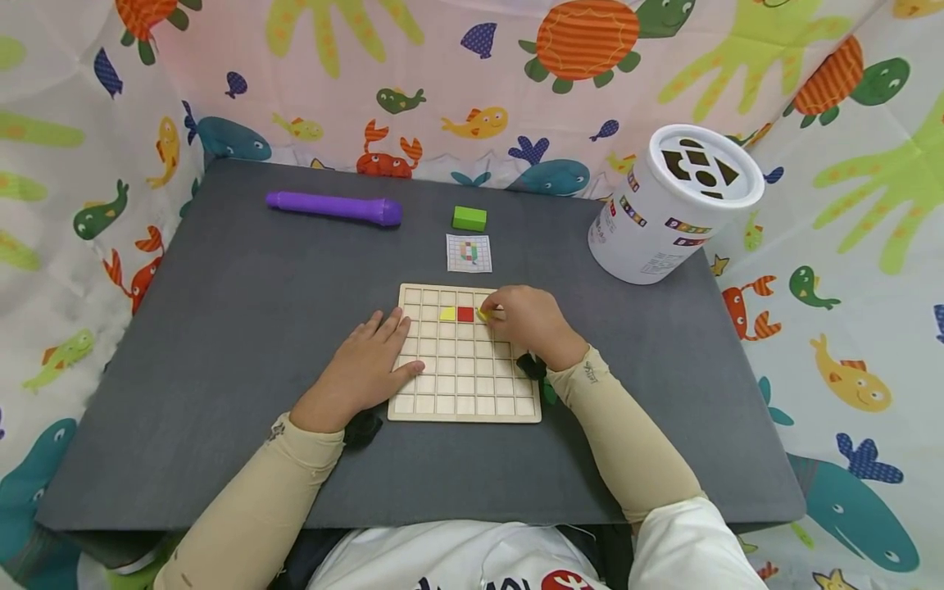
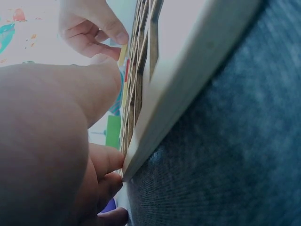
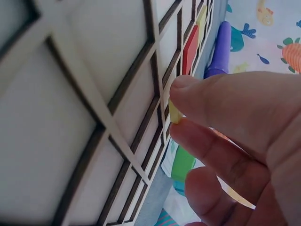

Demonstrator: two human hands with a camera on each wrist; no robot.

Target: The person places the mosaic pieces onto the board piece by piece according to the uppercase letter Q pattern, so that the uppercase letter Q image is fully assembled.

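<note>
A wooden grid board (image 1: 457, 385) lies on the grey table. In one of its upper rows sit a yellow square tile (image 1: 447, 314) and, just right of it, a red square tile (image 1: 465, 315). My right hand (image 1: 533, 321) pinches another yellow tile (image 3: 175, 112) between thumb and index finger, at the cell beside the red one. Spread along the board's left edge, my left hand (image 1: 361, 365) rests with its fingers extended and the thumb over the grid. The left wrist view shows its fingertips (image 2: 115, 160) at the board's rim.
Behind the board lies a small card (image 1: 469, 254) with a coloured grid pattern, then a green block (image 1: 469, 218). A purple microphone-shaped stick (image 1: 333, 207) lies back left. At the back right stands a white tub (image 1: 664, 213) with shaped holes in its lid.
</note>
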